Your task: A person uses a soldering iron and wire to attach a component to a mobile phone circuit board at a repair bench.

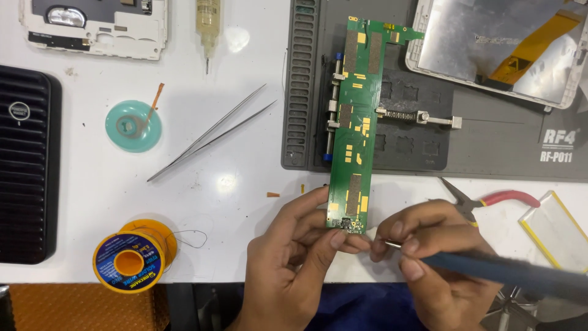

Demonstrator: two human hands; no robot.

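Fingers (335, 240) of left hand (294, 257) pinch the near end of the long green circuit board (355, 122) – it spans the grey mat (490, 147) and the table's near edge | right hand (429, 257) fingers wrapped round a dark blue tool (496, 270) – metal tip just beside board's connector | steel tweezers (211, 132) lie left, well apart.

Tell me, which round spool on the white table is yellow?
The yellow spool of solder wire near the table's front edge; the other round spool is pale teal, holding copper braid.
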